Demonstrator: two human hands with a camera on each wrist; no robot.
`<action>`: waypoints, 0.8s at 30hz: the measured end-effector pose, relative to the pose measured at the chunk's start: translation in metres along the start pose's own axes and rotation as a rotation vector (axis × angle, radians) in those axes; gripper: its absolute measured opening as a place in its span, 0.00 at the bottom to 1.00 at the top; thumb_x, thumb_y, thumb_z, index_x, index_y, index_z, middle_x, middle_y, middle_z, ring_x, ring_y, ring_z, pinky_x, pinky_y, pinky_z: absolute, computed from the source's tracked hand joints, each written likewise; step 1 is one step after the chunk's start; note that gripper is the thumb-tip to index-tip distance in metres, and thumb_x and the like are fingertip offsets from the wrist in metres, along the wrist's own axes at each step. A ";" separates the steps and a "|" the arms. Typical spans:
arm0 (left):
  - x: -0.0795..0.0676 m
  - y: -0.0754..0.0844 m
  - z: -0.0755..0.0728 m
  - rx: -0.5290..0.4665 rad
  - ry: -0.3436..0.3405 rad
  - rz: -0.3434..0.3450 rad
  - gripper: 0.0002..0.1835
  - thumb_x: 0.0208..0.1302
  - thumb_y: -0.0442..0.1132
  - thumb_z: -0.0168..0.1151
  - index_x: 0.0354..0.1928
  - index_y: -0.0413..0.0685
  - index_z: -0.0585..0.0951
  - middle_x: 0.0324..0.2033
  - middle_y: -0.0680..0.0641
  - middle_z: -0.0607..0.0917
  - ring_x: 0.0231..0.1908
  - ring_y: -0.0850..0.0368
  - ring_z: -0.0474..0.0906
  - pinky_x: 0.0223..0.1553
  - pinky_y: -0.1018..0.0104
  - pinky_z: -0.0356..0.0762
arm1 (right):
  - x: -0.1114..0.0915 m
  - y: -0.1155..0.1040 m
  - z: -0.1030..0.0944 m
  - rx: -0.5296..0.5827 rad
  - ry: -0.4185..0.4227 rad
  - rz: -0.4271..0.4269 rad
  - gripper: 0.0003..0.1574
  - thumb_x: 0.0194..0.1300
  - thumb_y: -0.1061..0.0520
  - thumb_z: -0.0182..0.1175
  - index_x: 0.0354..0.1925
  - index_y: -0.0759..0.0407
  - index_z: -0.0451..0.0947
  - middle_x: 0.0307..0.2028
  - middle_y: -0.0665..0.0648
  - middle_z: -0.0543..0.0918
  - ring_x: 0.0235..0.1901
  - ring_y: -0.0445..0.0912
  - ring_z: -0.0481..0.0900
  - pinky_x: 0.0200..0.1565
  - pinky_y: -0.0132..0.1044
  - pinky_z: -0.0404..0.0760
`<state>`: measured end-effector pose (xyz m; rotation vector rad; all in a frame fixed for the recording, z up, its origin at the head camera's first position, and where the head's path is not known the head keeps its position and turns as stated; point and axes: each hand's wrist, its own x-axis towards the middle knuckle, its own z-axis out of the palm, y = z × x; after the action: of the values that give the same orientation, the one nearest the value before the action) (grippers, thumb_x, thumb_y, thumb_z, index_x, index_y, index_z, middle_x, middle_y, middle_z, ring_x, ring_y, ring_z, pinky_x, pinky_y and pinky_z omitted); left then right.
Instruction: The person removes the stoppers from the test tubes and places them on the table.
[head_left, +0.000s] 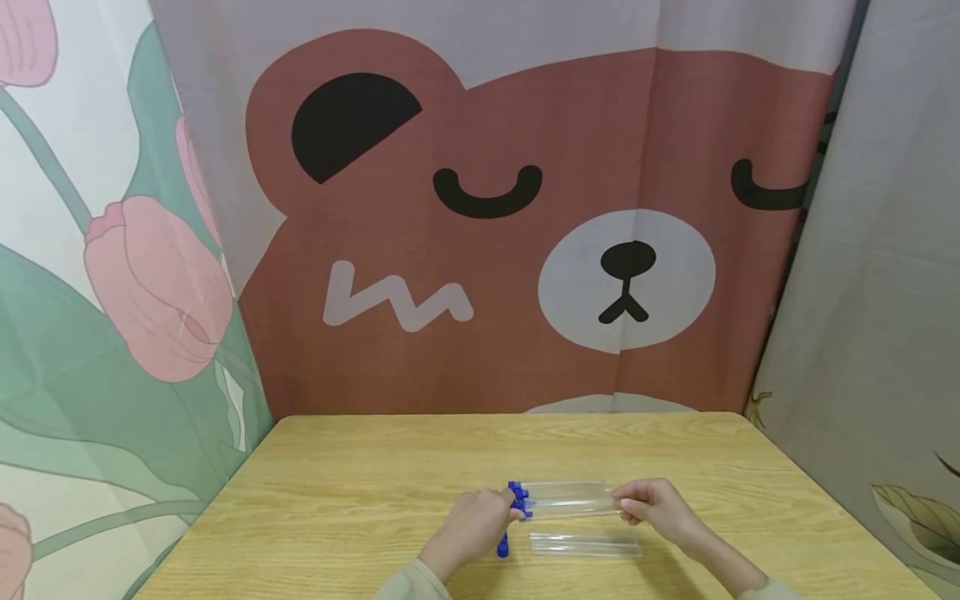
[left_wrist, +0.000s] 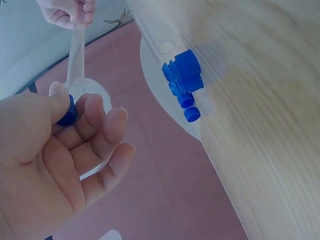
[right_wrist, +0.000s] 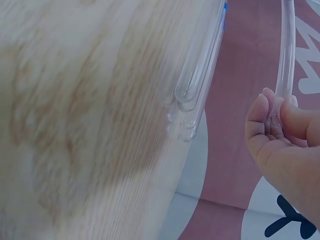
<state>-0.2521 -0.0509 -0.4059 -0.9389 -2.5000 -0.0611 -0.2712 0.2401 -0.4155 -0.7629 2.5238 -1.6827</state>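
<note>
A clear test tube [left_wrist: 76, 57] is held between the two hands above the table. My left hand [head_left: 476, 521] pinches the blue cap [left_wrist: 68, 115] at one end between thumb and fingers; the cap sits at the tube's mouth, but how far on I cannot tell. At the other end, my right hand [head_left: 660, 508] grips the tube near its tip with thumb and fingers. Several blue-capped tubes [head_left: 562, 487] lie just behind, partly hidden by the held one. Closer to me lie clear tubes [head_left: 585, 545] with no caps on them. Beside the left hand is a loose blue cap [head_left: 502, 547].
The wood-grain table [head_left: 360, 458] extends around the hands, its far edge meeting a curtain [head_left: 495, 350] printed with a bear. Printed curtains also hang at the left and right. Rounded tube ends [right_wrist: 187, 92] lie beneath the right hand.
</note>
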 end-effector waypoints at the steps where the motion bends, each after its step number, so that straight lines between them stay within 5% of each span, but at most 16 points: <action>1: 0.000 0.000 0.000 0.000 -0.005 -0.003 0.14 0.60 0.47 0.55 0.21 0.49 0.73 0.12 0.59 0.64 0.13 0.69 0.58 0.13 0.76 0.59 | 0.000 0.000 0.000 -0.006 0.004 0.000 0.14 0.60 0.69 0.53 0.39 0.85 0.70 0.31 0.70 0.78 0.26 0.42 0.78 0.30 0.34 0.78; 6: -0.002 -0.001 -0.001 -0.030 -0.025 -0.008 0.14 0.62 0.47 0.53 0.21 0.49 0.74 0.12 0.59 0.61 0.12 0.69 0.55 0.13 0.78 0.57 | 0.000 0.003 0.000 -0.042 0.007 -0.027 0.13 0.59 0.70 0.53 0.38 0.85 0.70 0.28 0.68 0.78 0.24 0.41 0.77 0.28 0.33 0.78; 14: -0.005 -0.004 0.002 -0.102 0.032 0.051 0.17 0.65 0.47 0.49 0.21 0.46 0.73 0.11 0.59 0.59 0.11 0.71 0.53 0.11 0.80 0.54 | 0.002 0.011 -0.001 -0.064 -0.010 -0.005 0.12 0.59 0.71 0.53 0.37 0.85 0.70 0.27 0.68 0.78 0.23 0.39 0.76 0.26 0.35 0.78; 24: -0.003 -0.003 0.006 -0.077 -0.055 -0.022 0.16 0.65 0.49 0.49 0.23 0.49 0.73 0.12 0.60 0.59 0.12 0.69 0.55 0.12 0.78 0.54 | 0.002 0.016 0.000 -0.078 -0.014 0.042 0.11 0.57 0.73 0.53 0.36 0.85 0.70 0.25 0.68 0.78 0.22 0.41 0.76 0.26 0.36 0.78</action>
<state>-0.2542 -0.0538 -0.4129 -0.9563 -2.5752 -0.1407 -0.2793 0.2442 -0.4284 -0.7182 2.5909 -1.5690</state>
